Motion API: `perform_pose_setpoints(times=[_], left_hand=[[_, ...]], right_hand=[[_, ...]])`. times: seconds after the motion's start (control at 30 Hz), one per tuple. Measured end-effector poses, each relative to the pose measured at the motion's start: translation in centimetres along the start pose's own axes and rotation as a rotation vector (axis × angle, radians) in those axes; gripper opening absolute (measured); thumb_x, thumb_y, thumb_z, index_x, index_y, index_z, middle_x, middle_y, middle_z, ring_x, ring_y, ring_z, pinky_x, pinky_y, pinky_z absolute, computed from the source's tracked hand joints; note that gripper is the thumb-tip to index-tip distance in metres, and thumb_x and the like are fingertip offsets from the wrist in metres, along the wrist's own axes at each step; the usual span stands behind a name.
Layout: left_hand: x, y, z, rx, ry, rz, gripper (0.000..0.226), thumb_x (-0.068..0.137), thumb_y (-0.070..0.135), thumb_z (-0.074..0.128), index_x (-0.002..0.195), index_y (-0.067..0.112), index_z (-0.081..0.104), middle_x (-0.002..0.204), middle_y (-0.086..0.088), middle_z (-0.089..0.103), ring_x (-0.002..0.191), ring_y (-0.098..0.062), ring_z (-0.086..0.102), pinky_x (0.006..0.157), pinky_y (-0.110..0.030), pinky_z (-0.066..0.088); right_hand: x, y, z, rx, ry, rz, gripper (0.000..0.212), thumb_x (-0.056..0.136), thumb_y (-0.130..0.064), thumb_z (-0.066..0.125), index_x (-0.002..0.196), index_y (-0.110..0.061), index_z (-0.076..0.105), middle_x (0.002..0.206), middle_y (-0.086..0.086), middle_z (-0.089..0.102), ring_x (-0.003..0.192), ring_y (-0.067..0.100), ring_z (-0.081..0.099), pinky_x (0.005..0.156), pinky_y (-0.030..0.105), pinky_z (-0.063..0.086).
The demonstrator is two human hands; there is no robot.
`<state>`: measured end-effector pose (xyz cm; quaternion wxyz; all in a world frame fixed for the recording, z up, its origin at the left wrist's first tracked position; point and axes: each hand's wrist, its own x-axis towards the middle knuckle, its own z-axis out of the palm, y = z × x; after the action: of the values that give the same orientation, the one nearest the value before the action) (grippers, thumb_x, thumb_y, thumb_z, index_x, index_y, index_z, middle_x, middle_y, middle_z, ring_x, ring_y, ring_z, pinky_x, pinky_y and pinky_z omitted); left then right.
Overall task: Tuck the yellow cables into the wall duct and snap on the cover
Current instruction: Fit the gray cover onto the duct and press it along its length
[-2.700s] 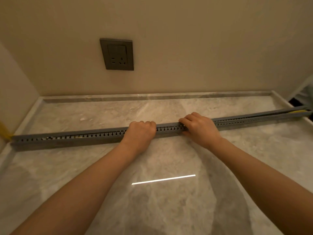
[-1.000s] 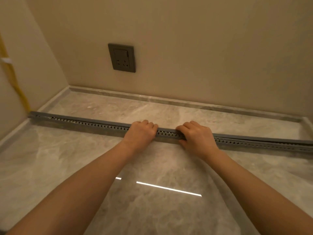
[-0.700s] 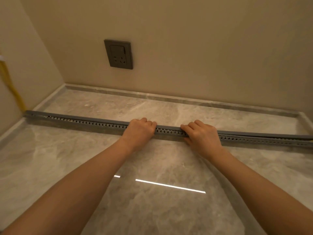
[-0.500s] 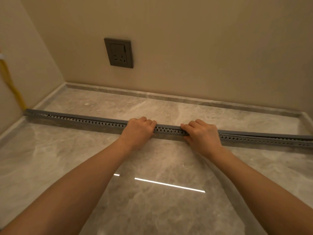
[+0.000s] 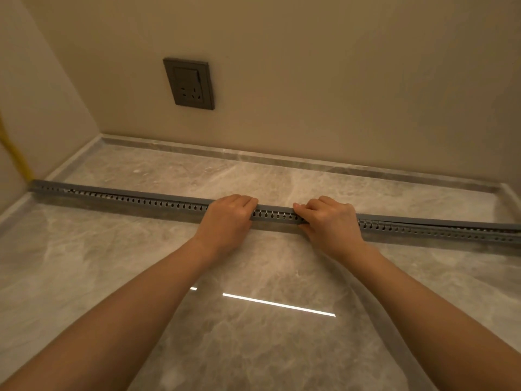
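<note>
Head view shows the grey duct (image 5: 169, 201) lying across the middle of the frame on the marble counter (image 5: 253, 348), with its cover (image 5: 437, 221) on top. The left hand (image 5: 228, 218) and right hand (image 5: 329, 221) are both curled down over it near the centre, pressing. A yellow cable (image 5: 17, 156) shows only at the far left edge, running up the side wall. Toward the right of the frame the cover looks slightly lifted, so I would judge it not fully seated there. Best to press firmly straight down, then walk the hands rightward in short steps, checking no cable is pinched under the lip.
</note>
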<state>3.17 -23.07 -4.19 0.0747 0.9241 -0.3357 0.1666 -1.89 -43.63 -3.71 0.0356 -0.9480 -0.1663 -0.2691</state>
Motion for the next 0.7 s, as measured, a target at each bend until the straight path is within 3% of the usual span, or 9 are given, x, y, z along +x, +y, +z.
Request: perform_pose_setpoints(times=[0.2,0.3,0.4,0.7], left_hand=[[1.8,3.9,1.1,-0.084,-0.005,0.079,0.025,0.085,0.013,0.058,0.108,0.006,0.063,0.104,-0.007,0.069,0.093,-0.026,0.063,0.074,-0.037,0.049],[2.3,5.1,1.2,-0.074,0.012,0.087,0.015,0.083,0.012,0.063,0.095,0.005,0.067,0.087,-0.01,0.071,0.076,-0.026,0.067,0.063,-0.034,0.05],[2.1,4.9,1.0,0.103,0.022,0.201,0.01,0.069,0.009,0.075,0.076,0.01,0.068,0.065,-0.003,0.068,0.055,-0.017,0.065,0.047,-0.025,0.049],[2.6,4.5,1.1,0.295,-0.035,0.299,0.015,0.064,0.019,0.079,0.074,0.015,0.068,0.061,0.002,0.067,0.052,-0.01,0.064,0.045,-0.022,0.049]], right_hand=[[-0.2,-0.1,0.1,-0.005,0.044,0.021,0.018,0.065,-0.01,0.082,0.081,-0.012,0.075,0.058,0.005,0.066,0.051,0.025,0.059,0.037,0.025,0.043],[-0.3,-0.1,0.3,0.022,0.033,0.051,0.014,0.068,-0.017,0.081,0.079,-0.012,0.074,0.06,0.005,0.066,0.054,0.024,0.059,0.038,0.028,0.044],[-0.6,-0.3,0.6,0.024,0.029,0.07,0.011,0.07,-0.016,0.078,0.077,-0.011,0.071,0.064,0.005,0.066,0.058,0.024,0.059,0.041,0.03,0.044],[-1.6,0.2,1.0,0.028,0.052,0.055,0.024,0.068,-0.013,0.079,0.09,-0.009,0.072,0.078,0.006,0.07,0.066,0.026,0.061,0.05,0.034,0.05]])
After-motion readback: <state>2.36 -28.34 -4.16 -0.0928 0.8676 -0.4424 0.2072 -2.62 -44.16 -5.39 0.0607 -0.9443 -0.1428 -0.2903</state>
